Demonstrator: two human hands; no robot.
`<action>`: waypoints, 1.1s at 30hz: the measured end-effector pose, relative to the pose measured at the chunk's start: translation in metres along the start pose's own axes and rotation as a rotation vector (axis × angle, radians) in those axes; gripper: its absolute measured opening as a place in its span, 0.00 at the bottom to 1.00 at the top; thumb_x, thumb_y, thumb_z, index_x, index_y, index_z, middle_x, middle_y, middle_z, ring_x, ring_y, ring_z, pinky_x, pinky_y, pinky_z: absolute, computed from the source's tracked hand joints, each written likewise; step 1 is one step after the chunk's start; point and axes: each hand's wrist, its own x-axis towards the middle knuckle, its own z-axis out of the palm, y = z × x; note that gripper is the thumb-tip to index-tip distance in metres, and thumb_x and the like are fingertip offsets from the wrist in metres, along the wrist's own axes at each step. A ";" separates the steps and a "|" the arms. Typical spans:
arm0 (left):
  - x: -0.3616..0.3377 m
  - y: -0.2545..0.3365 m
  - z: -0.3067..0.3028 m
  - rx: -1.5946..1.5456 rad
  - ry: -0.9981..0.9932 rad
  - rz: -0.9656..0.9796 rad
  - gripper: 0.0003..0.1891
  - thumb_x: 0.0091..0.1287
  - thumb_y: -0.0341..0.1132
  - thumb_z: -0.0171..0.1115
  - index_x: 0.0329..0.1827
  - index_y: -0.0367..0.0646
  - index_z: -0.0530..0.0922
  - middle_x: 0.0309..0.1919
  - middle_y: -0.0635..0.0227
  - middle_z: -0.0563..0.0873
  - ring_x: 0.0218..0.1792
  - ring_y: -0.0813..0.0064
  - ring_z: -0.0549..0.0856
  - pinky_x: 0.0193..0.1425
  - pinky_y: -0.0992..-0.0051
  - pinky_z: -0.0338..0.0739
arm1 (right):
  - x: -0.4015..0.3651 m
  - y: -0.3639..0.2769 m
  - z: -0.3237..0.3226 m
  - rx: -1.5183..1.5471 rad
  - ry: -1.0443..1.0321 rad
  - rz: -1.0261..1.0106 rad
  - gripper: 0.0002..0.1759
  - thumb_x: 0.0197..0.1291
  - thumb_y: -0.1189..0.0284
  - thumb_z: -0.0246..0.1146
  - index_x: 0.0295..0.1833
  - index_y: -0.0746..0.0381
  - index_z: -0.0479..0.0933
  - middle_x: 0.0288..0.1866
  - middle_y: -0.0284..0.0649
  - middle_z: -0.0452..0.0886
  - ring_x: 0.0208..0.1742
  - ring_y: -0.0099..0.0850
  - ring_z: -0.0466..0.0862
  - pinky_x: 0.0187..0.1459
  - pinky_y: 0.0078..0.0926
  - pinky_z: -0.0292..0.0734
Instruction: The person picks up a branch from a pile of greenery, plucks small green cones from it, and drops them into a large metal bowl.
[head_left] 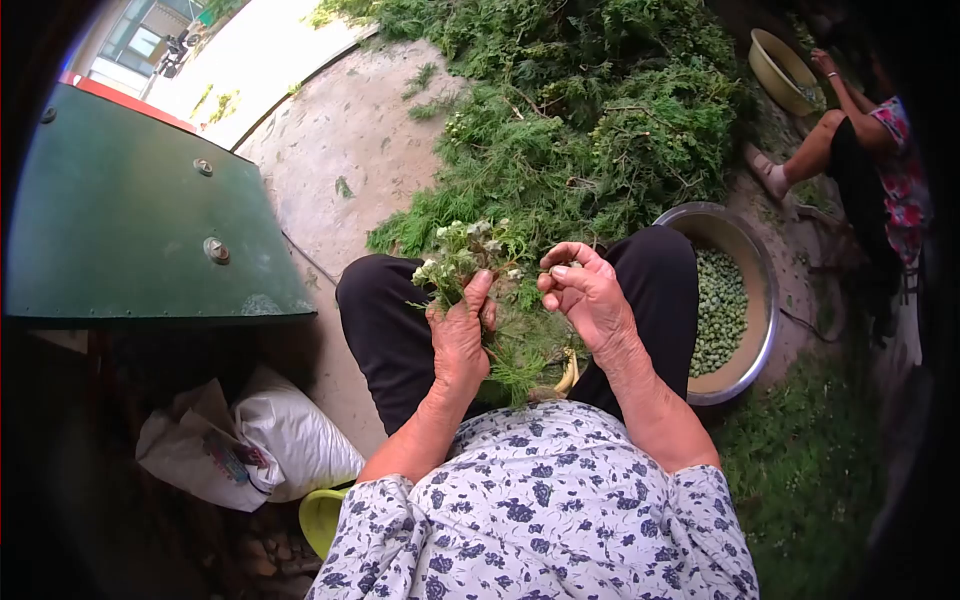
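Sprig (455,262) clamped in left hand (458,345), between thumb and fingers; cone end pointing forward, away from wrist. Just to its right, right hand (600,308), thumb and fingertips nearly together; can't tell if gripping anything.

White shirt (530,500), navy floral print, short sleeves (365,525) at 9 and 3 o'clock. Plain black trousers (385,320), 12 o'clock.

A dark green metal box (150,200) stands on pale, dusty concrete ground (345,160), with bright daylight beyond a glass-paned window (143,42).
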 end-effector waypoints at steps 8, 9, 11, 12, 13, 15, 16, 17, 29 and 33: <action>-0.006 0.002 0.012 0.012 -0.035 0.058 0.05 0.59 0.27 0.65 0.33 0.42 0.77 0.24 0.77 0.77 0.17 0.85 0.69 0.19 0.82 0.61 | -0.003 0.014 0.013 -0.259 -0.022 0.064 0.07 0.59 0.74 0.63 0.39 0.66 0.73 0.24 0.32 0.75 0.22 0.17 0.76 0.16 0.11 0.67; -0.006 0.002 0.011 0.000 -0.035 0.031 0.05 0.59 0.27 0.65 0.33 0.42 0.76 0.24 0.77 0.77 0.17 0.85 0.69 0.19 0.82 0.61 | -0.004 0.013 0.013 -0.258 -0.022 0.064 0.07 0.59 0.74 0.63 0.39 0.66 0.73 0.24 0.32 0.75 0.22 0.17 0.76 0.16 0.11 0.67; -0.008 0.002 0.013 -0.013 -0.031 0.005 0.05 0.59 0.27 0.65 0.33 0.43 0.76 0.23 0.78 0.77 0.16 0.86 0.69 0.19 0.82 0.61 | -0.009 0.009 0.014 -0.260 -0.002 -0.016 0.06 0.59 0.76 0.61 0.40 0.66 0.73 0.23 0.32 0.75 0.20 0.16 0.75 0.16 0.11 0.67; -0.011 0.000 0.017 -0.045 -0.018 -0.022 0.05 0.58 0.27 0.65 0.33 0.42 0.76 0.22 0.77 0.76 0.16 0.86 0.69 0.19 0.81 0.61 | -0.014 0.004 0.017 -0.351 0.044 -0.054 0.05 0.60 0.77 0.60 0.40 0.66 0.73 0.22 0.31 0.75 0.20 0.15 0.74 0.16 0.11 0.66; -0.012 -0.001 0.019 -0.076 -0.006 -0.050 0.06 0.58 0.27 0.66 0.34 0.42 0.76 0.22 0.77 0.75 0.16 0.86 0.68 0.18 0.81 0.61 | -0.018 0.001 0.011 -0.350 0.044 -0.115 0.05 0.61 0.77 0.60 0.41 0.67 0.73 0.23 0.31 0.74 0.21 0.15 0.73 0.18 0.10 0.66; 0.000 0.006 0.004 -0.072 0.017 -0.093 0.10 0.58 0.33 0.66 0.38 0.40 0.76 0.20 0.77 0.72 0.18 0.84 0.68 0.23 0.81 0.62 | -0.024 -0.023 -0.006 -0.361 0.142 -0.362 0.06 0.62 0.76 0.58 0.42 0.67 0.74 0.22 0.31 0.73 0.20 0.15 0.70 0.20 0.10 0.64; 0.002 0.013 0.001 -0.042 -0.005 -0.111 0.10 0.59 0.34 0.66 0.38 0.40 0.76 0.20 0.77 0.73 0.19 0.84 0.68 0.25 0.81 0.62 | -0.030 -0.040 -0.015 -0.363 0.160 -0.457 0.06 0.62 0.76 0.58 0.42 0.67 0.74 0.23 0.32 0.73 0.21 0.16 0.70 0.20 0.11 0.63; 0.002 0.017 -0.001 -0.008 -0.025 -0.131 0.11 0.59 0.35 0.66 0.38 0.41 0.76 0.21 0.77 0.73 0.19 0.83 0.68 0.26 0.81 0.62 | -0.038 -0.057 -0.023 -0.430 0.213 -0.542 0.06 0.62 0.76 0.59 0.42 0.67 0.74 0.23 0.32 0.73 0.22 0.17 0.70 0.23 0.11 0.64; -0.004 0.013 0.013 0.088 -0.154 -0.036 0.08 0.57 0.28 0.67 0.37 0.42 0.78 0.24 0.76 0.78 0.19 0.85 0.72 0.19 0.83 0.65 | -0.078 -0.108 -0.191 -1.875 1.018 -0.731 0.13 0.58 0.77 0.56 0.49 0.64 0.77 0.53 0.43 0.76 0.54 0.34 0.75 0.55 0.28 0.69; -0.008 0.011 0.020 0.113 -0.210 -0.049 0.08 0.56 0.27 0.67 0.37 0.42 0.78 0.24 0.77 0.78 0.19 0.86 0.72 0.19 0.83 0.65 | -0.065 -0.095 -0.067 -0.949 0.658 -0.819 0.09 0.57 0.79 0.60 0.44 0.65 0.78 0.38 0.37 0.79 0.38 0.26 0.79 0.42 0.21 0.74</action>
